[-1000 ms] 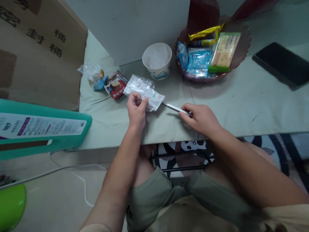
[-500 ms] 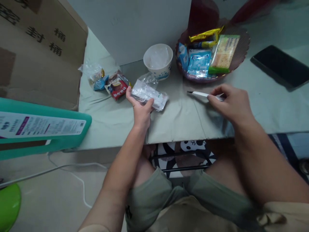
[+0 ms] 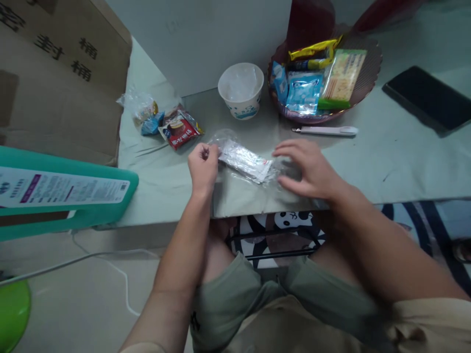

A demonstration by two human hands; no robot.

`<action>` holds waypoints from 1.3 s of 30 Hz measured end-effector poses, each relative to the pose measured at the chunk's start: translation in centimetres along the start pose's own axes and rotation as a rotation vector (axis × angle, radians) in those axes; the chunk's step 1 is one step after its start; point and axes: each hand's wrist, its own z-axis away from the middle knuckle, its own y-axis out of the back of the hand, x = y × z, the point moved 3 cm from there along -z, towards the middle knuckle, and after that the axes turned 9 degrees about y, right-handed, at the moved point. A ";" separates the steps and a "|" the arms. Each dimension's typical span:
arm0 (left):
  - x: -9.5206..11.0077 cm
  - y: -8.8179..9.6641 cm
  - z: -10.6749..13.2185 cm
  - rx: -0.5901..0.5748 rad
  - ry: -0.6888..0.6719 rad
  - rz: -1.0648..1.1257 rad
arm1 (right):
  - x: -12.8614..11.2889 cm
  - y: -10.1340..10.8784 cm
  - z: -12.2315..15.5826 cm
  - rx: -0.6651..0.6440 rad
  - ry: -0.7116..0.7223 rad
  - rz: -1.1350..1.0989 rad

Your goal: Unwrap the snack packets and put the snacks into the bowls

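Observation:
My left hand [image 3: 203, 167] pinches the left end of a clear plastic packet [image 3: 245, 161] with white, silvery contents, lying on the cloth-covered table. My right hand [image 3: 311, 169] is open, fingers spread and curved around the packet's crinkled right end; whether they touch it I cannot tell. Just behind that hand lies a slim white pen-shaped tool [image 3: 326, 131] with a short metal tip pointing left. A white paper bowl [image 3: 241, 93] with clear plastic inside stands behind the packet. To the left are a red snack packet [image 3: 179, 131] and a crumpled clear wrapper [image 3: 138, 109].
A pinkish glass bowl [image 3: 372, 73] of wrapped snacks stands at the back. A black phone [image 3: 429, 98] lies at the right. On the left are a cardboard box [image 3: 73, 93] and a green container [image 3: 128, 184]. The table's front edge runs above my knees.
My right hand has let go of the white tool, now lying before the glass bowl, and has moved left to the packet. My left hand has shifted to the packet's left end.

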 end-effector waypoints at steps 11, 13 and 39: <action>-0.2 0.9 -0.5 -0.052 0.145 0.055 | 2.7 1.5 0.2 0.186 -0.400 -0.142; -0.4 1.1 -0.8 -0.041 0.138 -0.010 | 3.5 2.0 0.2 0.344 -0.525 -0.106; 3.5 1.4 4.6 -0.333 -0.522 -0.539 | -3.6 -1.1 -0.2 -0.167 -0.297 -0.034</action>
